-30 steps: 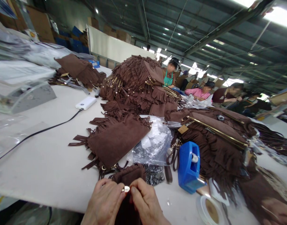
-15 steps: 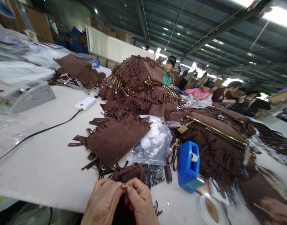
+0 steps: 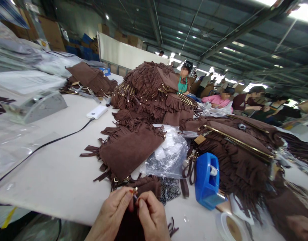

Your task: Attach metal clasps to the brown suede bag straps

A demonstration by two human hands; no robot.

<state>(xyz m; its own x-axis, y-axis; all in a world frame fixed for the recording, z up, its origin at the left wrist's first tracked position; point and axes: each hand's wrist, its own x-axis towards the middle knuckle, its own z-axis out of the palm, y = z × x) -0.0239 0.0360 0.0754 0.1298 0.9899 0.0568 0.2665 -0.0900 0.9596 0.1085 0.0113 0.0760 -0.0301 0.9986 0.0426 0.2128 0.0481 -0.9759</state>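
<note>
At the table's near edge, my left hand point(image 3: 113, 209) is closed in a pinch on a small gold metal fitting point(image 3: 135, 189) with a touch of red beside it. Close by on the right, my right hand point(image 3: 151, 211) also pinches, thumb against fingers; what it grips is mostly covered. Dark brown suede point(image 3: 130, 224) hangs below and between both hands. Just beyond them lies a folded brown suede piece point(image 3: 150, 185), and behind that a fringed brown bag point(image 3: 131, 150) rests flat, its gold rings facing me.
A blue tape dispenser point(image 3: 206, 180) stands right of my hands, near a roll of tape point(image 3: 231, 227). Clear plastic bags point(image 3: 169, 160) lie centrally. Fringed bags form a large pile point(image 3: 146, 87). A white power bank point(image 3: 97, 111) trails a black cable. Another person's hand point(image 3: 302, 226) shows lower right.
The view has shifted slightly, moving the scene rightward. My fingertips have moved a little apart, and the gold fitting now stands up more between them.
</note>
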